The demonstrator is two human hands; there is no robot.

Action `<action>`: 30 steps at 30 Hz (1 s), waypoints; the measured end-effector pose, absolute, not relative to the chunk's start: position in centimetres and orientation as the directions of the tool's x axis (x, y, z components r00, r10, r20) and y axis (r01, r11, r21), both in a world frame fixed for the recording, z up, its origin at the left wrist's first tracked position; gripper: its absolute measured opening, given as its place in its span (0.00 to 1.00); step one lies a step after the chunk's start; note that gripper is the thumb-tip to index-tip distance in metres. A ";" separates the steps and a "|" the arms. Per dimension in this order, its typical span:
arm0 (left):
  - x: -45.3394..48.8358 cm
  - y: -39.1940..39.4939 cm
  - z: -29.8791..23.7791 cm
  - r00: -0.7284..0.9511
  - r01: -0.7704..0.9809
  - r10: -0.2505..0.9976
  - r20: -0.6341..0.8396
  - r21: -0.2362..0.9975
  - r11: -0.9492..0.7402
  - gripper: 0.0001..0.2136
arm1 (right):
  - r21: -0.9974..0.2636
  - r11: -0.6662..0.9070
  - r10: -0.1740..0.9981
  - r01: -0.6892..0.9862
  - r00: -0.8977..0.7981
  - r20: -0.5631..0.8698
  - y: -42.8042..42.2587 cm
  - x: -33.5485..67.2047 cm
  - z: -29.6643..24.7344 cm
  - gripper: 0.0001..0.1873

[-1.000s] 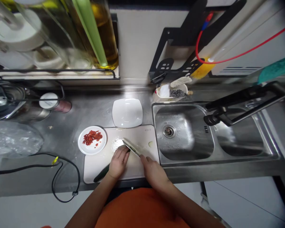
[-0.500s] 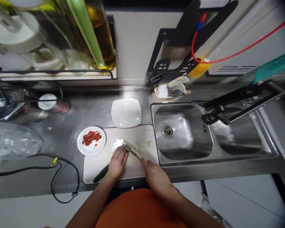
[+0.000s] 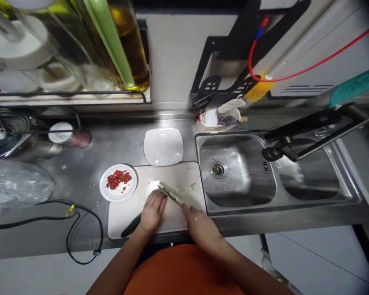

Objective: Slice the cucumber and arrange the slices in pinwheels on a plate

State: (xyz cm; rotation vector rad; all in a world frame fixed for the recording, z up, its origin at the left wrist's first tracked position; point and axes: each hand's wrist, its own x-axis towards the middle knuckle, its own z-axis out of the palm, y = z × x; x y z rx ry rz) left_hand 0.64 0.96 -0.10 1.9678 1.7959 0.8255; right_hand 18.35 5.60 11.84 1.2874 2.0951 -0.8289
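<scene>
On a white cutting board (image 3: pixel 127 211) lies a dark green cucumber (image 3: pixel 129 225), and my left hand (image 3: pixel 152 212) presses down on it with curled fingers. My right hand (image 3: pixel 199 223) grips a knife (image 3: pixel 169 194) whose blade angles up-left across the cucumber's cut end, beside my left fingertips. Green slices cling to the blade. A single slice (image 3: pixel 193 186) rests near the board's right edge. A wet shiny patch sits on the board just above my left hand.
A small round plate of chopped red chili (image 3: pixel 118 182) touches the board's left corner. An empty square white plate (image 3: pixel 163 146) sits behind. A steel double sink (image 3: pixel 242 172) lies right. A black cable (image 3: pixel 80 229) loops on the counter's left.
The knife blade has shifted slightly between frames over the cucumber's end. Both hands stay in the same place on the board.
</scene>
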 end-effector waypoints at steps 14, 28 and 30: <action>0.6 1.0 -0.2 0.026 0.778 0.982 0.186 0.613 -0.137 0.10 | -0.249 0.367 0.600 0.896 -0.433 -0.673 5.8 17.9 10.3 0.22; 0.6 1.0 -0.4 0.019 0.763 0.984 0.176 0.634 -0.129 0.10 | -0.282 0.341 0.623 0.897 -0.440 -0.647 5.9 16.7 7.6 0.23; 0.6 1.0 -0.4 0.023 0.765 0.984 0.178 0.631 -0.132 0.10 | -0.285 0.343 0.625 0.895 -0.444 -0.642 5.8 16.6 6.9 0.23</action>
